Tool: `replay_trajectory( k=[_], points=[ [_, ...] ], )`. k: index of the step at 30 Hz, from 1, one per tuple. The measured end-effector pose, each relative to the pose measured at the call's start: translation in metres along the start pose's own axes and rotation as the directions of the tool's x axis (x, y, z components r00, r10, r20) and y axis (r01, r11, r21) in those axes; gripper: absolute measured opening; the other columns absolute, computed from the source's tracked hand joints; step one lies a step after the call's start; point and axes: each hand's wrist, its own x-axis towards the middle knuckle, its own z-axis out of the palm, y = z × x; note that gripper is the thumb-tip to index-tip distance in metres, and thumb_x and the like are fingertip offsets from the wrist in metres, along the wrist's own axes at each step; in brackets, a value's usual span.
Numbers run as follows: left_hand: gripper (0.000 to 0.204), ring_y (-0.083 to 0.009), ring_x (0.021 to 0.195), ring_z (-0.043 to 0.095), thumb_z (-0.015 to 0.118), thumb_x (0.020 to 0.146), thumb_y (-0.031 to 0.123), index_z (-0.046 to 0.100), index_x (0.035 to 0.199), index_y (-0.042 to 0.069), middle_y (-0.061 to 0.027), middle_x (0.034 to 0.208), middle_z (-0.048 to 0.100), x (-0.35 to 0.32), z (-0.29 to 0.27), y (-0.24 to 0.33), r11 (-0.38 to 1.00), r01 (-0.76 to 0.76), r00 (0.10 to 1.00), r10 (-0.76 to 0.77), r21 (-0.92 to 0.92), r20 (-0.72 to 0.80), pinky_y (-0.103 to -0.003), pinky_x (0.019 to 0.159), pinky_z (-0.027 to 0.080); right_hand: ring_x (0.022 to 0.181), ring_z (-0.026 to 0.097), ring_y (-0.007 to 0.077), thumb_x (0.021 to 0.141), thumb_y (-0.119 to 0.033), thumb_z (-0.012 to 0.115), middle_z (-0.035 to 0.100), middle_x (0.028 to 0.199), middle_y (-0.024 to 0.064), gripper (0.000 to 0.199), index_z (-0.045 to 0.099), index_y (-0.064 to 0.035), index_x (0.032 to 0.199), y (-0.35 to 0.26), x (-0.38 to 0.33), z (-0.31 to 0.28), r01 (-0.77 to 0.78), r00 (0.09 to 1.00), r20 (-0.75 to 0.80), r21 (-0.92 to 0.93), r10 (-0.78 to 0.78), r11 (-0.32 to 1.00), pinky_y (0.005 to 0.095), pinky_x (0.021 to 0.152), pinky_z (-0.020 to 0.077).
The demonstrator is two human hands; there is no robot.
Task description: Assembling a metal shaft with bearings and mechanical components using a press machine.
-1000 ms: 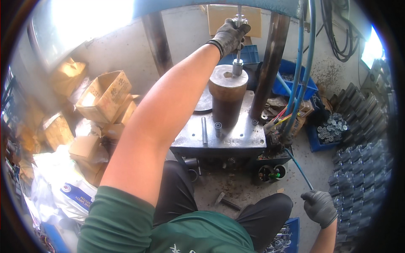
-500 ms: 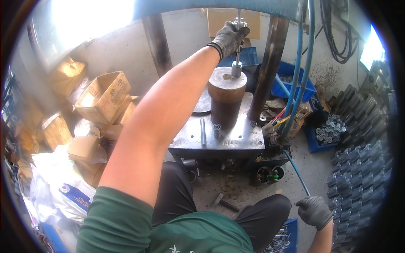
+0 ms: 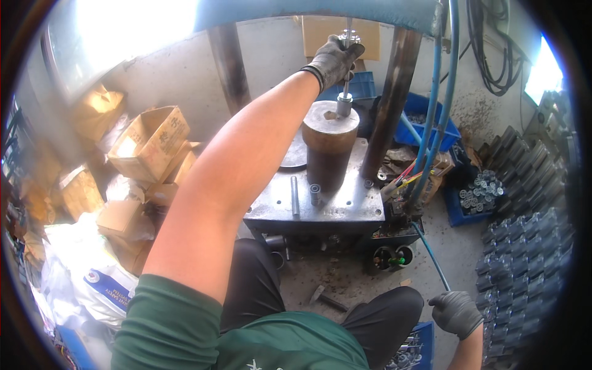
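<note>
My left hand (image 3: 333,58), in a dark glove, reaches up and far forward and grips the top of a thin metal rod (image 3: 346,86). The rod stands upright, its lower end in a small metal sleeve (image 3: 343,106) on top of a brown steel cylinder (image 3: 328,148). The cylinder sits on the grey press plate (image 3: 351,206). My right hand (image 3: 455,311), also gloved, hangs low at the right beside my knee with its fingers curled; nothing shows inside it. It hovers just above a blue crate (image 3: 414,348) of metal parts.
Two dark press columns (image 3: 390,105) flank the cylinder, with blue hoses (image 3: 435,117) at the right. A loose pin (image 3: 295,196) lies on the plate. Cardboard boxes (image 3: 148,142) and white sacks (image 3: 92,277) pile up on the left; blue bins and stacked grey castings (image 3: 524,203) fill the right.
My right hand has drifted slightly down and left. My left hand stays gripped on the rod, almost unmoved.
</note>
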Motion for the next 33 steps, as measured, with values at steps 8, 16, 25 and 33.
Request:
replay_trajectory(
  k=[8,16,25,33],
  points=[
    [0.063,-0.0180,0.082,0.071,0.062,0.102,0.049,0.043,0.134,-0.002,-0.0122,0.098,0.065,-0.012,0.000,0.009,0.997,0.009,0.999,-0.012,0.077,0.040,-0.034,0.076,0.063,0.087,0.074,0.0330,0.084,-0.017,0.062,0.075,0.094,0.0163,0.026,0.078,-0.0089,0.104,-0.004,-0.001,-0.003,0.020,0.995,-0.093,0.014,-0.019,1.000,0.0411,0.085,0.0587],
    [0.063,-0.0174,0.082,0.070,0.063,0.101,0.048,0.043,0.134,-0.002,-0.0123,0.100,0.065,-0.007,-0.002,0.001,0.998,-0.023,0.999,0.021,0.053,0.045,-0.033,0.076,0.062,0.088,0.073,0.0340,0.085,-0.017,0.061,0.075,0.094,0.0158,0.026,0.078,-0.0086,0.103,-0.008,-0.003,-0.004,0.011,0.981,-0.193,0.155,0.019,0.988,0.0429,0.084,0.0584],
    [0.064,-0.0181,0.081,0.070,0.064,0.101,0.045,0.041,0.137,-0.002,-0.0117,0.099,0.064,-0.005,0.000,-0.002,0.999,-0.025,0.999,0.024,0.020,0.049,-0.033,0.074,0.062,0.086,0.073,0.0349,0.085,-0.017,0.061,0.075,0.093,0.0161,0.027,0.076,-0.0099,0.106,-0.004,-0.002,-0.002,0.057,0.982,-0.187,0.127,-0.033,0.990,0.0433,0.082,0.0583],
    [0.057,-0.0161,0.075,0.064,0.074,0.094,0.041,0.048,0.126,0.003,-0.0094,0.094,0.063,-0.002,0.004,-0.007,0.996,0.032,0.999,-0.031,-0.078,0.014,-0.033,0.060,0.059,0.078,0.071,0.0356,0.083,-0.014,0.065,0.072,0.081,0.0148,0.021,0.076,-0.0089,0.100,0.000,0.000,-0.005,0.040,0.973,-0.232,0.192,0.006,0.981,0.0440,0.078,0.0573]
  ],
)
